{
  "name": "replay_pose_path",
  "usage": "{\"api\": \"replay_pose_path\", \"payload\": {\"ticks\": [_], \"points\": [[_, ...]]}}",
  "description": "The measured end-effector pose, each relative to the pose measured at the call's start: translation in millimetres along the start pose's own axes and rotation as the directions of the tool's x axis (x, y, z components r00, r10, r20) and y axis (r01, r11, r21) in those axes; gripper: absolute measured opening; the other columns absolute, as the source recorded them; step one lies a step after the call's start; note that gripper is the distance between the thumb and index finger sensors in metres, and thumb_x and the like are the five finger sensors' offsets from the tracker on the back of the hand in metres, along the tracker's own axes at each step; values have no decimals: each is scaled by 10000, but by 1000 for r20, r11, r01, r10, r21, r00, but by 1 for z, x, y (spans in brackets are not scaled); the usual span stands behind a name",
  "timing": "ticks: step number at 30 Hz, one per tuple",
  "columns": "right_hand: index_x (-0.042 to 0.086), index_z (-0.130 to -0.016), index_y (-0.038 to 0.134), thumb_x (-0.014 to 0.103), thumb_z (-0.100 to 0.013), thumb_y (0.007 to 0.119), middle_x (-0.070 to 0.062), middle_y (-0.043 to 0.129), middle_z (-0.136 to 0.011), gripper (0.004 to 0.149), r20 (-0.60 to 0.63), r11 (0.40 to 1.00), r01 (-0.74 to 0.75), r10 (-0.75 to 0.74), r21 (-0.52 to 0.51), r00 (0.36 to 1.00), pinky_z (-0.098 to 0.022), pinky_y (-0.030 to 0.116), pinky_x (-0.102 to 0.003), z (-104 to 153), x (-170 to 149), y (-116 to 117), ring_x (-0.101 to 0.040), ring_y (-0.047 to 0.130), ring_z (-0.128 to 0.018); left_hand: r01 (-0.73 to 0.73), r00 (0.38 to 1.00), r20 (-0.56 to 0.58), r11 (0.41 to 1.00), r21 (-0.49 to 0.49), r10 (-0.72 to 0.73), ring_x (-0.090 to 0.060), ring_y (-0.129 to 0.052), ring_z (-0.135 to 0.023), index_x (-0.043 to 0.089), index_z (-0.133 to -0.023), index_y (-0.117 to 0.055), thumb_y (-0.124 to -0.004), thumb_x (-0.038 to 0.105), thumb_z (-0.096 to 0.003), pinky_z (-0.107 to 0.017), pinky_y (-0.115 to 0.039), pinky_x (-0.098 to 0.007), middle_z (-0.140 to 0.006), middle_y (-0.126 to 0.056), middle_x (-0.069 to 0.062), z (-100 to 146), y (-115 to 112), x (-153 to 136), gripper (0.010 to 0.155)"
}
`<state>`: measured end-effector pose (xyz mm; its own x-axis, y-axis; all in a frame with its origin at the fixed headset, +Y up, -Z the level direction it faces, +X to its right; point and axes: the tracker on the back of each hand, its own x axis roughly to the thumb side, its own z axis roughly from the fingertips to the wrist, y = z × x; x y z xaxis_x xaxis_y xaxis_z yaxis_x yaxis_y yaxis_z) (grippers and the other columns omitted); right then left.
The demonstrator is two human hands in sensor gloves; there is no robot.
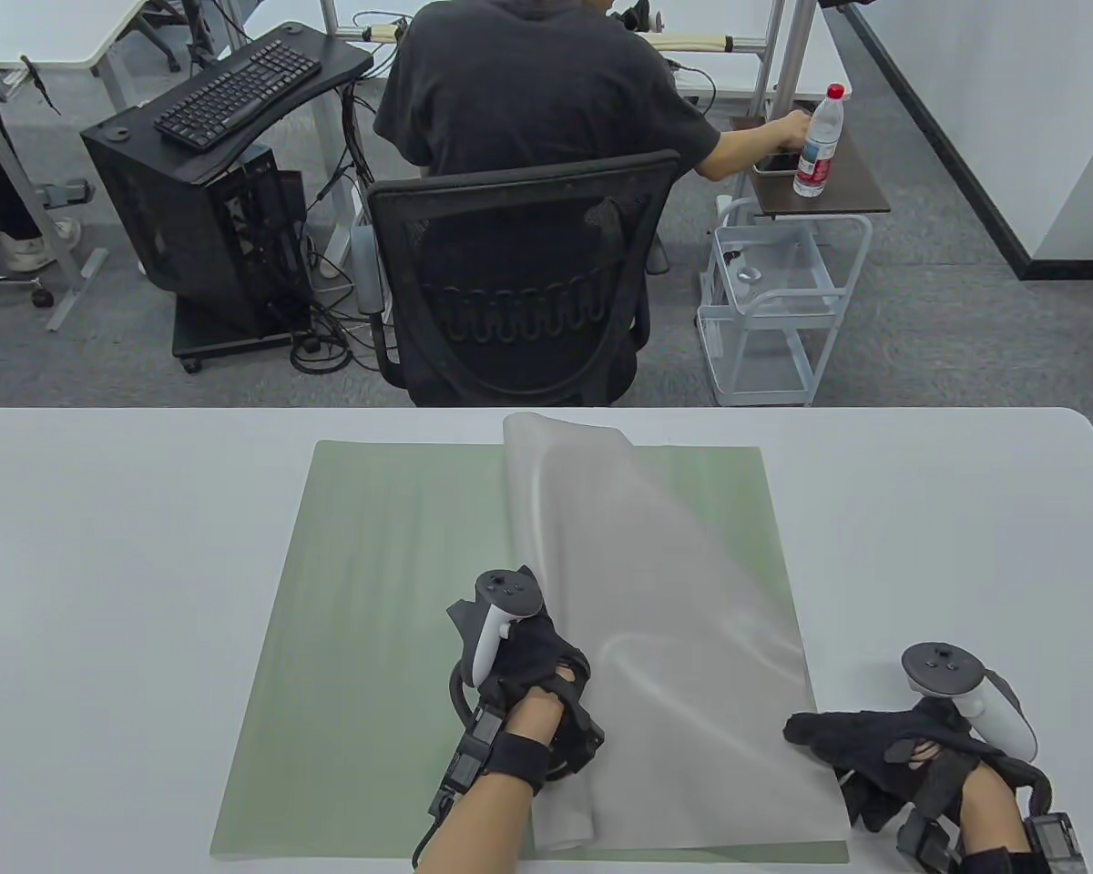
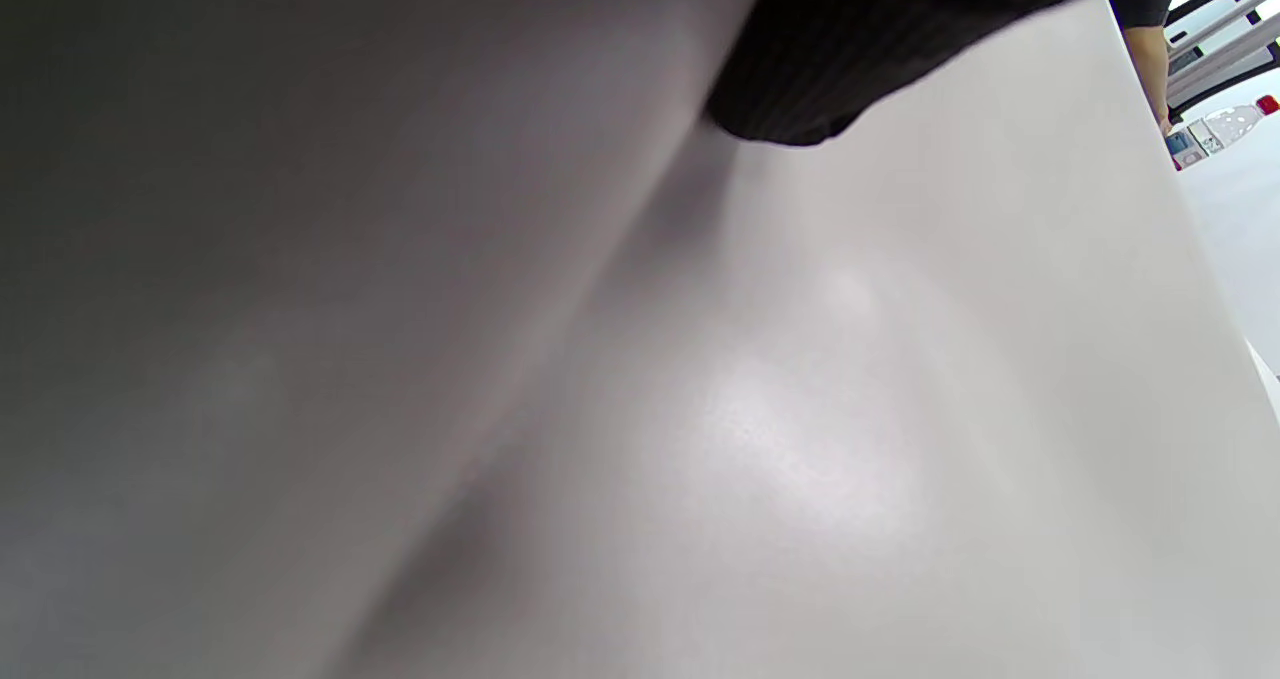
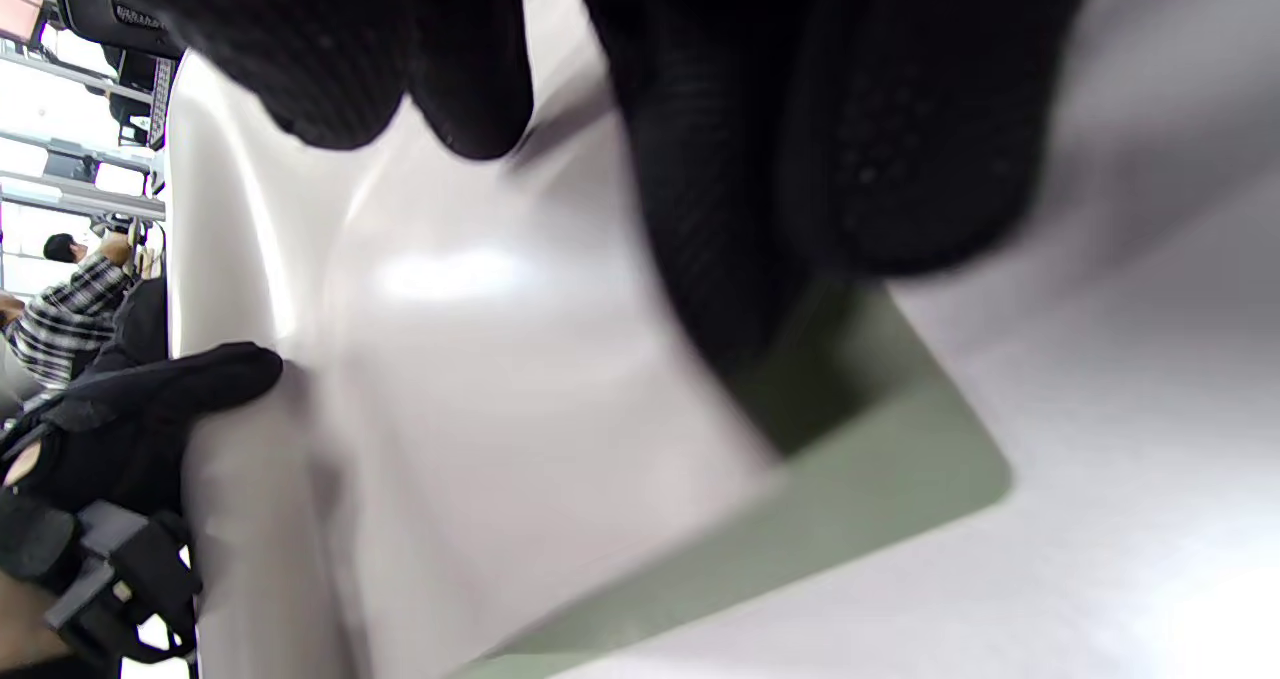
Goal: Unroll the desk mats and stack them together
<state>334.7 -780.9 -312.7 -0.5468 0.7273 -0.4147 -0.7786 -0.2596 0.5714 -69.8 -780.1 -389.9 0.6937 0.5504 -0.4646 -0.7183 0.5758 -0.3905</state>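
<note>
A green desk mat [image 1: 373,637] lies flat on the white table [image 1: 100,592]. A pale grey mat [image 1: 683,637] lies on its right half, its left part curled up into a standing fold. My left hand [image 1: 546,683] presses on the grey mat's curled left edge near the front. My right hand [image 1: 838,733] lies with its fingers on the grey mat's front right corner. In the right wrist view the grey mat [image 3: 480,389] covers the green mat's corner [image 3: 900,489], with my fingers [image 3: 720,209] on it. The left wrist view is filled by the grey mat [image 2: 800,409].
The table's far edge [image 1: 546,410] runs behind the mats. Beyond it a person sits in a black office chair [image 1: 519,273]. A white cart [image 1: 774,300] with a water bottle [image 1: 820,141] stands at the right, a computer stand [image 1: 209,182] at the left.
</note>
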Motion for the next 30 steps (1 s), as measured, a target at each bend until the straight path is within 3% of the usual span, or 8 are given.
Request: {"api": "replay_pose_path", "payload": {"ticks": [5, 9, 15, 23, 30], "points": [[278, -1038, 625, 423, -517, 748, -241, 548, -1073, 555, 125, 971, 174, -155, -165, 980, -603, 719, -541, -26, 16, -14, -417, 795, -868, 5, 1000, 29, 1000, 3, -5, -233, -720, -815, 452, -898, 82, -823, 315, -502, -600, -771, -369, -1110, -193, -118, 2, -3, -4, 997], [256, -1036, 611, 422, -512, 745, -234, 481, -1094, 566, 185, 940, 219, -174, -261, 967, -652, 645, -574, -47, 36, -30, -479, 727, -895, 19, 999, 31, 1000, 5, -20, -206, -696, -819, 458, -899, 80, -825, 322, -500, -595, -756, -346, -1114, -186, -107, 3, -5, -5, 999], [208, -1023, 623, 403, -506, 753, -205, 437, -1108, 568, 292, 892, 309, -215, -331, 932, -669, 587, -611, -71, 70, -56, -479, 646, -944, 47, 998, 34, 999, 3, -47, -184, -671, -812, 463, -905, 71, -833, 329, -498, -587, -740, -325, -1116, -175, -94, 2, -8, -5, 1000], [172, -1006, 645, 385, -499, 758, -160, 349, -1134, 561, 317, 875, 234, -99, -424, 943, -701, 489, -627, -97, 116, -81, -468, 498, -1009, 101, 995, 8, 995, 9, -102, -162, -653, -796, 460, -910, 68, -838, 344, -495, -573, -731, -306, -1113, -152, -96, 1, -11, -1, 1003], [146, -974, 705, 358, -490, 772, -135, 275, -1143, 532, 258, 860, 173, -50, -479, 965, -712, 403, -628, -123, 128, -96, -452, 368, -1027, 113, 994, -2, 994, 10, -113, -148, -648, -788, 455, -917, 57, -845, 346, -494, -564, -728, -294, -1112, -147, -96, 3, -10, 0, 1002]]}}
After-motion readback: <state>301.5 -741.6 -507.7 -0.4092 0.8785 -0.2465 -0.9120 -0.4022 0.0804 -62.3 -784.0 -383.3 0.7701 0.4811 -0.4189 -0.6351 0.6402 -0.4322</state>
